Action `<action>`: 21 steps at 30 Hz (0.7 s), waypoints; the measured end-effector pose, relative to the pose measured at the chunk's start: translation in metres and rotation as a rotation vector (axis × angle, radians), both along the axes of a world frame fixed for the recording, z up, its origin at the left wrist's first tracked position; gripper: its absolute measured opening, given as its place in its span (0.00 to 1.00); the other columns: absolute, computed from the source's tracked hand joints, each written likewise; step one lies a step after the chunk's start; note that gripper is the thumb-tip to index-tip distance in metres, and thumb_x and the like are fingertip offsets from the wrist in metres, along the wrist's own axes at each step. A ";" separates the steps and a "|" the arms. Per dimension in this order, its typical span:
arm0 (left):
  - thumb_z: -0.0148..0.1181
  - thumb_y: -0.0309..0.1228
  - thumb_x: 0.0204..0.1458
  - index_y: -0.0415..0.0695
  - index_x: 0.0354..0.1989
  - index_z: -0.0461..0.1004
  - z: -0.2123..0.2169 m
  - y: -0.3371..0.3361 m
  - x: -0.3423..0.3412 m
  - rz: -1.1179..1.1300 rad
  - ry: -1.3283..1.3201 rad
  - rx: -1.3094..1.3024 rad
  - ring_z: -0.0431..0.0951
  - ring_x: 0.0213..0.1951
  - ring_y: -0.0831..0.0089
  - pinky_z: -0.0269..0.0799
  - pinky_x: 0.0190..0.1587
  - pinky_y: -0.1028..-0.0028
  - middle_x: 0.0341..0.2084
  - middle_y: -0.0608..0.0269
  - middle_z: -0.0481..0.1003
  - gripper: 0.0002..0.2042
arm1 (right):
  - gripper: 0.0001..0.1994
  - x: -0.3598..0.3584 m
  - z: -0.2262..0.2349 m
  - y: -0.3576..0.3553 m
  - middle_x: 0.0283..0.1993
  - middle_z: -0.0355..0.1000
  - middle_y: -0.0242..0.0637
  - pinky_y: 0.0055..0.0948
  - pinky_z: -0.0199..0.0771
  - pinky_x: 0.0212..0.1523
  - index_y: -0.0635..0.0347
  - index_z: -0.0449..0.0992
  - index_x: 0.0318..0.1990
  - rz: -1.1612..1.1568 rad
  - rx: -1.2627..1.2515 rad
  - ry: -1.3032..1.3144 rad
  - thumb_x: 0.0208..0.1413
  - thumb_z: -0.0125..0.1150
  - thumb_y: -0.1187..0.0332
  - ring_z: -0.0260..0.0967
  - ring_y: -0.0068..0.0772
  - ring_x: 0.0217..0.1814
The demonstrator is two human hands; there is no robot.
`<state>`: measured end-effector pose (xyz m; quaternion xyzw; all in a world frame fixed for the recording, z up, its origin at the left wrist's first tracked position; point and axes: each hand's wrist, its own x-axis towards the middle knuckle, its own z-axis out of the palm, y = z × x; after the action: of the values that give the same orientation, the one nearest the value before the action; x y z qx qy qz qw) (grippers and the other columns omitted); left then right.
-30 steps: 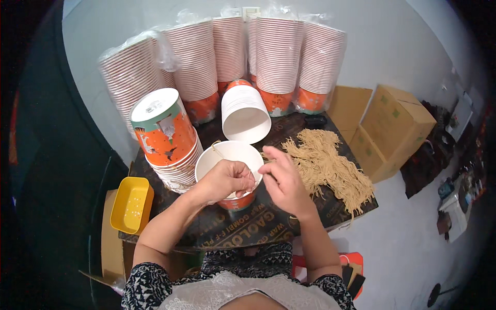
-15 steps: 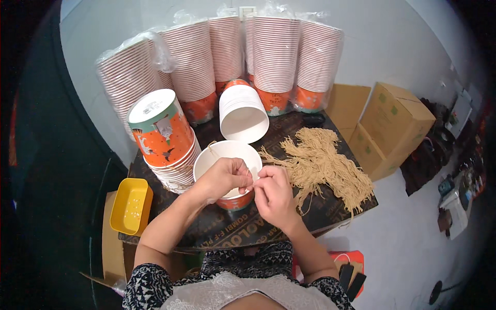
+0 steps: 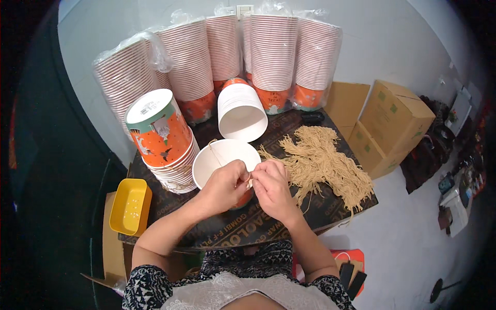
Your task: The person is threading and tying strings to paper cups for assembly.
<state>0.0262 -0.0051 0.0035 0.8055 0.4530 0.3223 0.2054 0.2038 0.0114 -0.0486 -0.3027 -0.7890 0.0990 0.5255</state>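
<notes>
Two sets of fingertips pinch tight, left hand [image 3: 225, 188] meeting right hand [image 3: 271, 188], their catch too small to tell, just left of the string heap [image 3: 328, 170], where the bucket [image 3: 238, 151] looks light, smooth, dentable, best held by its stiffer rim.

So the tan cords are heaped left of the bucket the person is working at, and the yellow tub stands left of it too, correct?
No: the head view shows the tan cords heaped right of the bucket. The yellow tub does stand left of it.
</notes>
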 end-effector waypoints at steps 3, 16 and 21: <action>0.63 0.17 0.46 0.39 0.31 0.67 -0.010 -0.004 0.005 0.008 0.057 0.348 0.75 0.29 0.57 0.70 0.32 0.64 0.26 0.53 0.71 0.10 | 0.07 -0.001 0.001 0.000 0.43 0.68 0.38 0.40 0.59 0.54 0.63 0.76 0.41 0.006 -0.023 -0.028 0.54 0.58 0.76 0.60 0.44 0.53; 0.63 0.19 0.47 0.38 0.32 0.68 -0.022 -0.007 0.004 -0.027 -0.027 0.502 0.75 0.29 0.52 0.71 0.29 0.62 0.26 0.51 0.70 0.08 | 0.04 0.000 -0.001 0.003 0.44 0.67 0.39 0.43 0.59 0.54 0.60 0.73 0.36 0.048 -0.054 0.018 0.52 0.59 0.75 0.59 0.45 0.53; 0.62 0.22 0.52 0.36 0.31 0.70 -0.011 -0.009 0.000 0.100 -0.162 0.154 0.78 0.27 0.54 0.73 0.30 0.66 0.24 0.49 0.75 0.06 | 0.05 -0.006 -0.001 -0.011 0.44 0.66 0.40 0.43 0.60 0.52 0.60 0.71 0.35 -0.027 0.032 0.077 0.51 0.60 0.76 0.60 0.47 0.51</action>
<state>0.0266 -0.0144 -0.0075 0.7665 0.4487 0.4299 0.1624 0.1980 0.0000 -0.0498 -0.3008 -0.7655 0.0906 0.5615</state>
